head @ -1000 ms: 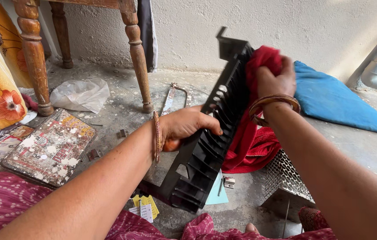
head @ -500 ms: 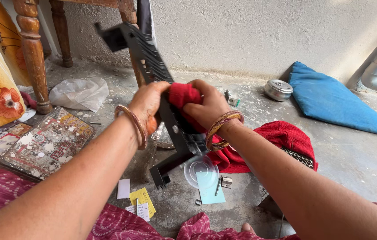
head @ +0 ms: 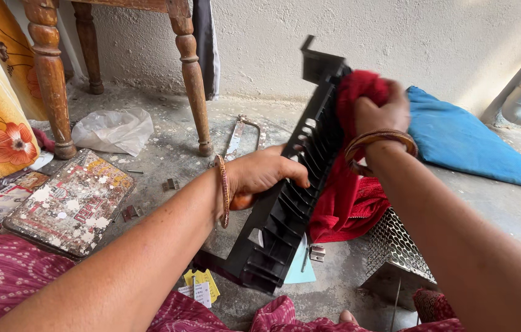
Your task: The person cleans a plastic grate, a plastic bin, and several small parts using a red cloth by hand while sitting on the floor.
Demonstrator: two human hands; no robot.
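Two hands, left [head: 260,175] and right [head: 380,114], and one black slatted grille [head: 285,203]. One red cloth [head: 349,200], one blue cushion [head: 463,138], three wooden table legs [head: 190,74].

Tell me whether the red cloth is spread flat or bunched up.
Bunched up: the right hand presses a wad of red cloth against the black slatted panel; the rest hangs crumpled below.

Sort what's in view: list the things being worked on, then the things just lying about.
In hand:
- black slatted panel, gripped by the left hand
- red cloth, pressed to the panel by the right hand

Lying about:
- blue cushion
- plastic bag
- perforated metal box
- paint-spattered board
- wooden table leg
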